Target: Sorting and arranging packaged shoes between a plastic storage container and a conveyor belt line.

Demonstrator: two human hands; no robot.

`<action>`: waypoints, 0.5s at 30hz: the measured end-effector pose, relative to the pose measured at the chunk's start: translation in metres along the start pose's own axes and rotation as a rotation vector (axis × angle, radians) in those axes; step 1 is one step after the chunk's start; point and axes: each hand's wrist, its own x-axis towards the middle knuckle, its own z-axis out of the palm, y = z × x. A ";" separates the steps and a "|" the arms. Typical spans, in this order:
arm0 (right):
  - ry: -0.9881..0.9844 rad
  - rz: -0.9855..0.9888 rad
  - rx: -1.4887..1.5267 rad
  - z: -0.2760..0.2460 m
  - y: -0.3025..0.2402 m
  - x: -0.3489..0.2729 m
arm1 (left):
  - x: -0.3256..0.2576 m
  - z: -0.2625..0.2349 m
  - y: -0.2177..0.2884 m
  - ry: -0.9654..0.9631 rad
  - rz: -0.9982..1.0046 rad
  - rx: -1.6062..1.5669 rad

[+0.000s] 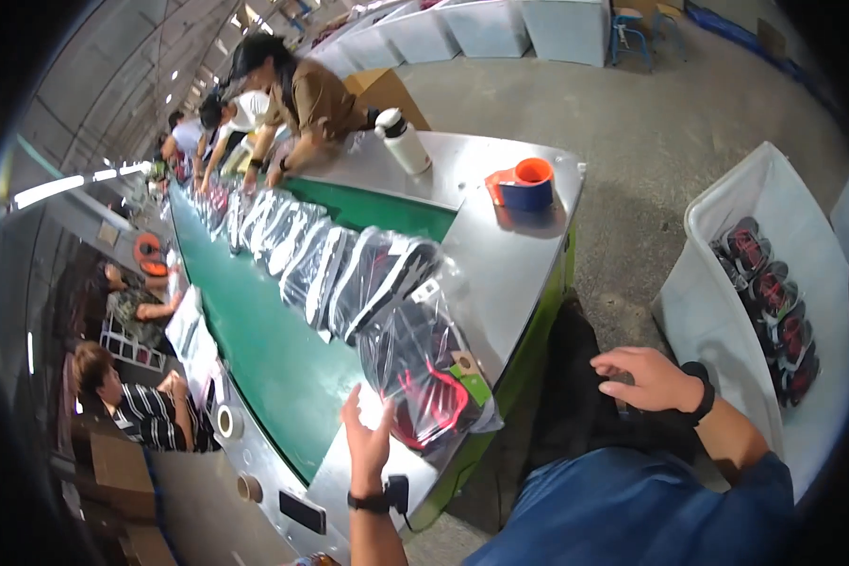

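Note:
A clear plastic bag with a pair of dark, red-trimmed shoes [415, 377] lies at the near end of the green conveyor belt, partly over its metal end plate. A green and brown tag shows on this bag. Beside its left edge is my left hand [366, 441], fingers apart; whether it touches the plastic I cannot tell. My right hand [640, 377] hovers in front of my body, fingers stretched out and nothing in them. Behind the nearest bag, a row of bagged dark shoes with white soles [335, 274] runs up the belt.
A white bin [698, 217] at my right holds several bagged shoes [774, 292]. On the metal table [509, 274] stand an orange and blue tape dispenser [524, 193] and a white bottle [404, 141]. A phone [302, 512] and tape rolls [228, 422] lie left. Several people work along the belt.

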 end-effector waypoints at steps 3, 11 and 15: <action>-0.101 0.031 0.186 0.023 -0.023 0.057 | 0.008 0.036 0.017 -0.179 -0.340 -0.660; 0.032 0.288 0.900 0.042 -0.042 0.121 | 0.015 0.105 0.104 -0.325 -0.390 -1.077; 0.120 0.353 1.100 0.005 -0.009 0.082 | 0.009 0.128 0.174 -0.462 -0.344 -1.036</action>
